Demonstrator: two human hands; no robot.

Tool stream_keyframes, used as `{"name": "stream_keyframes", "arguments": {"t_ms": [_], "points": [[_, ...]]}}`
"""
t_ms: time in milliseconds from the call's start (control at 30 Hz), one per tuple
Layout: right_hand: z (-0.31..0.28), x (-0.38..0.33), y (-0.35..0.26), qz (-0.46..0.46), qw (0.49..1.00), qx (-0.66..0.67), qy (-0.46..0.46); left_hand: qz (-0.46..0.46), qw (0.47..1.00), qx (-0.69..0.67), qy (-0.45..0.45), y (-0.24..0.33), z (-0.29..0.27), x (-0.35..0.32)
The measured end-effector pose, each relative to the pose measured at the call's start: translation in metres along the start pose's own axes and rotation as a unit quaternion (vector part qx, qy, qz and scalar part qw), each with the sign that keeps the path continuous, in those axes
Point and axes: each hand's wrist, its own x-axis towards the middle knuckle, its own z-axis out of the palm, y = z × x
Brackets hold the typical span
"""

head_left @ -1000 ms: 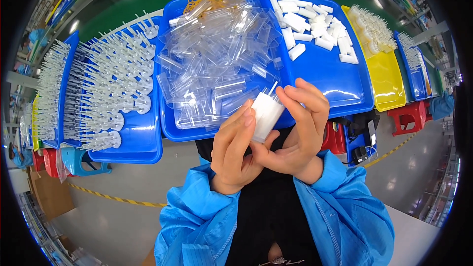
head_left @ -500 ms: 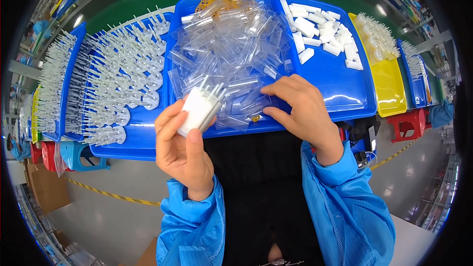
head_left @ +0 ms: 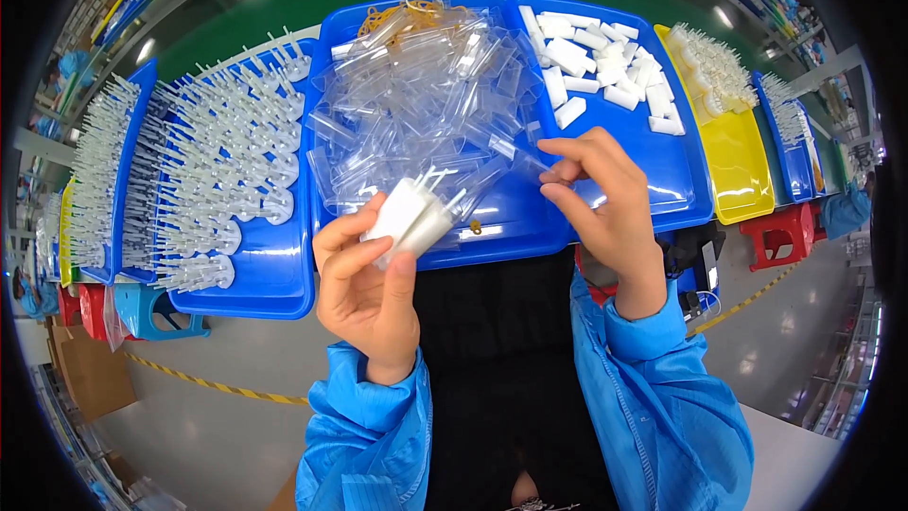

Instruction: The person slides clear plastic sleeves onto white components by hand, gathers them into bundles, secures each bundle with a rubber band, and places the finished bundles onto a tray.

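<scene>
1. Trays crowd the scene from side to side, and here are both hands, well apart from each other near the middle of the frame.
2. Left hand [head_left: 371,298], just left of centre: fingers and thumb clamped on a pair of white oblong blocks with thin pale pins [head_left: 399,211], tilted, pins toward the upper right.
3. Right hand [head_left: 615,218], right of centre: thumb and forefinger nearly together at a clear plastic sleeve [head_left: 518,155]; whether they grip it, I cannot tell.
4. Plenty in the way! A tangled heap of more clear plastic sleeves [head_left: 416,85] fills most of the blue plastic middle tray [head_left: 530,232], with yellow-orange looped bands [head_left: 392,14] at its top.
5. Over at left, white round-based pieces with upright prongs [head_left: 227,132] bristle across a blue plastic left tray [head_left: 260,270].
6. Upper right, loose white blocks [head_left: 586,57] bunch at the far end of a blue plastic right tray [head_left: 653,175]; beside it, a yellow plastic tray [head_left: 742,170].
7. Now the open room: bare blue at the right tray's near half, bare blue at the left tray's lower right corner, and a strip along the middle tray's near rim, right of the blocks.
</scene>
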Motion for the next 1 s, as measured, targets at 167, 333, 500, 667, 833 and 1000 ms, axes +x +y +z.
{"name": "stream_keyframes", "arguments": {"t_ms": [167, 333, 500, 667, 833, 1000], "points": [[-0.002, -0.014, 0.006, 0.034, 0.925, 0.375, 0.038, 0.032, 0.998, 0.037, -0.039, 0.013, 0.011, -0.004], [0.0, -0.023, -0.004, 0.078, 0.857, 0.509, 0.025, 0.068, 0.991, 0.075, -0.083, 0.015, 0.02, -0.007], [-0.006, -0.028, -0.02, 0.043, 0.865, 0.497, -0.043, 0.064, 0.992, 0.062, -0.091, 0.021, 0.03, -0.009], [-0.011, -0.038, -0.03, 0.031, 0.848, 0.527, -0.049, 0.028, 0.991, 0.085, -0.101, 0.028, 0.034, -0.011], [-0.015, -0.04, -0.036, 0.023, 0.86, 0.506, -0.064, 0.046, 0.993, 0.054, -0.091, 0.029, 0.037, -0.013], [-0.018, -0.042, -0.041, -0.001, 0.897, 0.44, -0.053, -0.034, 0.994, 0.031, -0.101, 0.034, 0.04, -0.012]]}}
